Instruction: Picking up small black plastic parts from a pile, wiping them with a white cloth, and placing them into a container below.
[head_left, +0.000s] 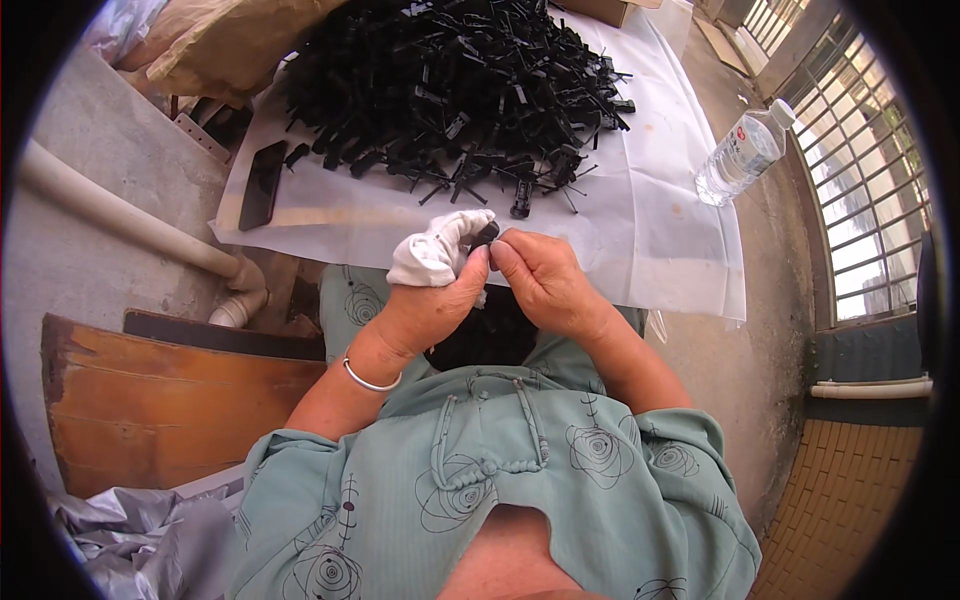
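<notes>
My left hand (432, 300) has a white cloth glove (428, 253) over its fingers, while the thumb is bare. Between that thumb and the gloved fingers it grips a small black plastic part (485, 235). Close against it on the right, my bare right hand (548, 278) is closed, thumb and forefinger pinched at the part's edge. Whatever lies in that pinch is hidden. Beyond both hands, a large heap of similar black plastic parts (450, 95) with thin stems covers much of the white sheeted table (655, 215). Below my hands, more black material (485, 338) shows between my knees.
A dark phone (262, 186) lies at the table's left edge. On the right edge stands a clear water bottle (742, 160). Brown paper (225, 50) sits at the far left, above a pale pipe (125, 215). A wooden board (170, 405) leans at the left; a barred window (865, 170) is right.
</notes>
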